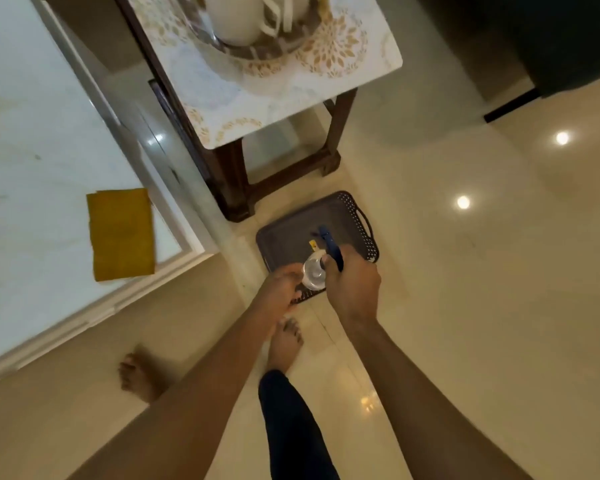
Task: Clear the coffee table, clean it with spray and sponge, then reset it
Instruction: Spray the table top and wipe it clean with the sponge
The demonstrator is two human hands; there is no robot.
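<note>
The fingers of the right hand (352, 282) are curled round the blue trigger head of a spray bottle (321, 263), whose clear body is seen from above, tilted towards the viewer. The left hand (280, 284) is held against the near side of the bottle's clear body; whether its fingers are closed on the bottle or only touching it cannot be told. Both hands are held above a dark perforated tray (354, 216) with a loop handle, which is set on the glossy floor (465, 289). Beyond the tray, a small wooden stool (340, 119) with a patterned white top is seen, and on it white mugs (243, 19) are carried in a round dish. To the left, a yellow cloth (122, 233) is laid flat near the corner of the pale counter (32, 133). Two bare feet are planted on the floor below the arms.
</note>
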